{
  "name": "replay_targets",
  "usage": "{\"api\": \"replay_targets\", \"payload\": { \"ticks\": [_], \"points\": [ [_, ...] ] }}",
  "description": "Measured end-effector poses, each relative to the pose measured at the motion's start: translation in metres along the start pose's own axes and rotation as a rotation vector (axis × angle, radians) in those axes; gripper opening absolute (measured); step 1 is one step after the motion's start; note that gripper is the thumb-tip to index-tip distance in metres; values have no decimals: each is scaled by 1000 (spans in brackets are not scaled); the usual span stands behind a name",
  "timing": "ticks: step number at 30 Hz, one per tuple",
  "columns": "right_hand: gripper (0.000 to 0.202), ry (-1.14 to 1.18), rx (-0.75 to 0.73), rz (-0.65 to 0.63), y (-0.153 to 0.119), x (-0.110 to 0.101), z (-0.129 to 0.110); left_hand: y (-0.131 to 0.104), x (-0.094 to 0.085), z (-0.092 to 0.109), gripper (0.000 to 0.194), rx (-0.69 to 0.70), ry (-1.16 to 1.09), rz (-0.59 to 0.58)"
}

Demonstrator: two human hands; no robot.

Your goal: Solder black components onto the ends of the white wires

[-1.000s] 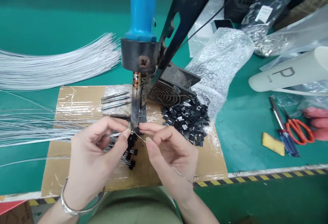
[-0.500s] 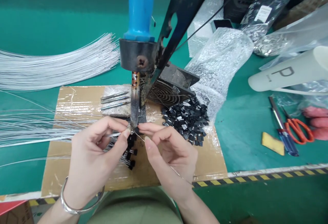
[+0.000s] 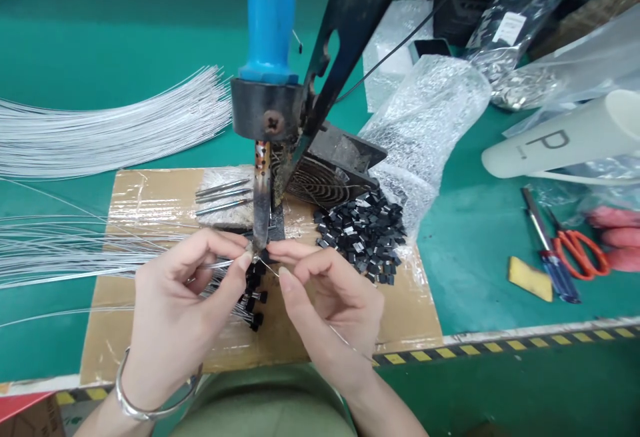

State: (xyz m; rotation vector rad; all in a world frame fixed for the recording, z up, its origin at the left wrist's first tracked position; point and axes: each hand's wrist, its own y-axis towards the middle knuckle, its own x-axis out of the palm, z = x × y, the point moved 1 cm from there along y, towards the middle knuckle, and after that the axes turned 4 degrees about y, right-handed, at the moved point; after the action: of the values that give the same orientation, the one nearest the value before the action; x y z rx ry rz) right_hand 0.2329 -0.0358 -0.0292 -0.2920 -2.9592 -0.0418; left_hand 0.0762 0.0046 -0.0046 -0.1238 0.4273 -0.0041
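Note:
A blue-handled soldering iron is clamped in a black stand with its tip pointing down. Just left of the tip, my left hand pinches a thin grey cable between thumb and forefinger. From the right, my right hand grips a thin strand of solder wire, whose end reaches the tip. Fingertips and the iron largely hide the small joint there. Below it lie several cables with black connectors. A pile of small black connectors lies beyond my right hand.
Cardboard covers the green bench under my hands. A small fan stands behind the iron tip. Metal rods and a white cable bundle lie leftward. Scissors, a screwdriver and a yellow sponge lie right.
The whole view has shifted slightly. Both hands keep the same grips at the iron tip, with no clear movement of the cable or solder wire.

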Motion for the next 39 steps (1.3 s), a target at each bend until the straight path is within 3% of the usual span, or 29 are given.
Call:
{"api": "replay_targets", "payload": {
  "ticks": [39],
  "points": [
    [18,-82,-79,7,-4,1,3,-2,-2,-1,10,7,69,-19]
  ]
}}
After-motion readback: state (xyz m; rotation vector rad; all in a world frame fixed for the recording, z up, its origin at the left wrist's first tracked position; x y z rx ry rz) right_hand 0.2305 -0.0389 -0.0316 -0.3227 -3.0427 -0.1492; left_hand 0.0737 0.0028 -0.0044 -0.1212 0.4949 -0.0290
